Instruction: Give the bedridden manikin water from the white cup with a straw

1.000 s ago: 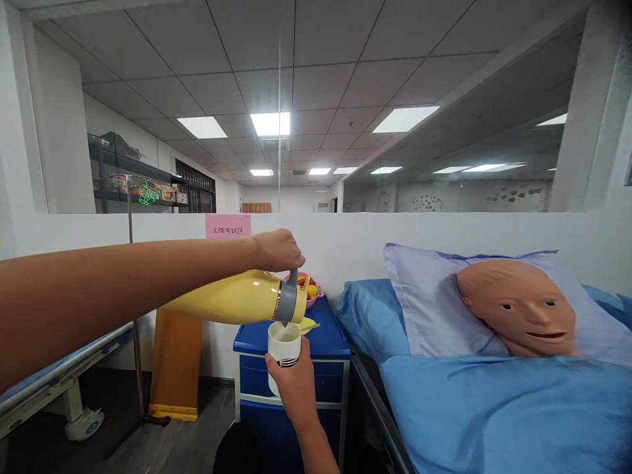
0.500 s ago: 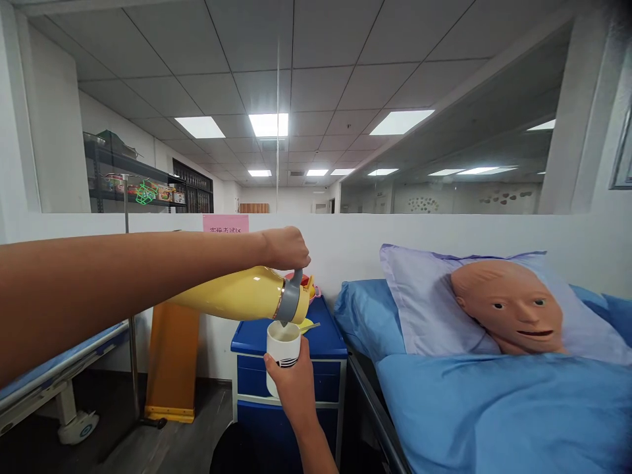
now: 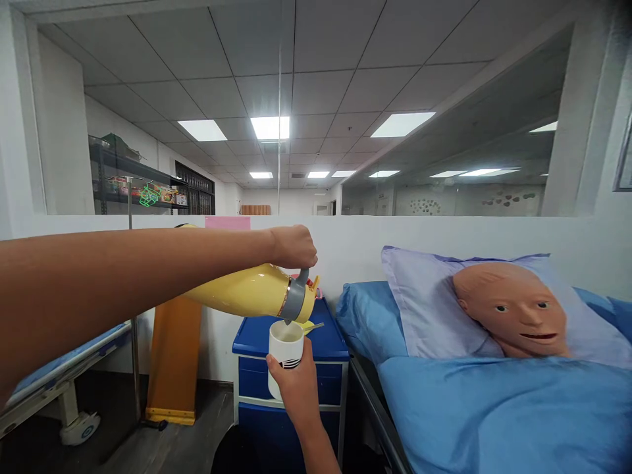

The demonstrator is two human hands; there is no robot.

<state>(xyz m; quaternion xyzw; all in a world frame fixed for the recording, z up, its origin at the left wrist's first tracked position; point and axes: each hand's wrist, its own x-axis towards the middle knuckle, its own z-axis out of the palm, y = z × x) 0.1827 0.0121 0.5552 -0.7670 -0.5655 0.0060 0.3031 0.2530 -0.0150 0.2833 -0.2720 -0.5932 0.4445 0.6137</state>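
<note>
My left hand (image 3: 295, 245) is closed around the grey handle of a yellow thermos jug (image 3: 241, 291). The jug is tipped nearly level, its spout end pointing right and down, just above a white mug (image 3: 285, 349). Wrapped round the mug is my right hand (image 3: 296, 382), thumb on the near side; the mug stays upright with dark stripes showing. Whether liquid is flowing from the spout, I cannot make out. Behind the mug's rim, a thin handle (image 3: 314, 326) sticks out to the right near something yellow. My left forearm hides part of the jug.
A blue bedside cabinet (image 3: 251, 339) stands behind the mug, with red and pink items on top. At right, a manikin head (image 3: 513, 309) rests on a lilac pillow (image 3: 415, 303) in a bed with blue bedding (image 3: 454, 408). A metal pole (image 3: 134, 355) and an orange board (image 3: 175, 359) are at left.
The jug and my left hand have shifted slightly right in view, the spout still above the mug. The whole view has moved a little; both hands keep their grips.
</note>
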